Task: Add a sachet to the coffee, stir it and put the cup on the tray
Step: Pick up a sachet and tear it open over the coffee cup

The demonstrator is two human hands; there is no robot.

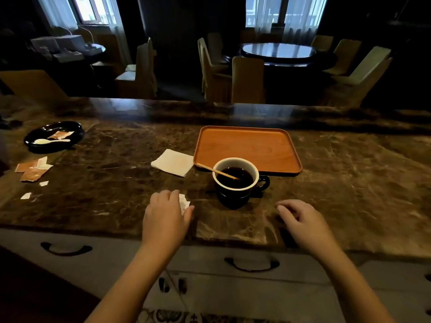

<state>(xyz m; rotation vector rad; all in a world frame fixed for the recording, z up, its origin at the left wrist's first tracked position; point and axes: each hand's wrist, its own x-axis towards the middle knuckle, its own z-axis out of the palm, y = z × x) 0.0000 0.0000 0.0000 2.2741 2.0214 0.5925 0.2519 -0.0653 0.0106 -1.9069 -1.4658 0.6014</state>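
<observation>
A dark cup (240, 194) with a white inside stands on the marble counter, full of black coffee. A thin wooden stir stick (215, 170) leans in it, its end pointing left over the rim. The empty orange-brown tray (247, 145) lies just behind the cup. My left hand (166, 216) rests palm down to the left of the cup, fingers on a small white sachet (184, 202). My right hand (300, 220) rests on the counter to the right of the cup, fingers loosely curled, holding nothing.
A folded white napkin (173, 162) lies left of the tray. At far left, a black dish (54, 136) holds a white spoon and a sachet; brown sachets (33, 170) and torn scraps lie nearby. Drawers with dark handles (251, 264) sit below the counter edge.
</observation>
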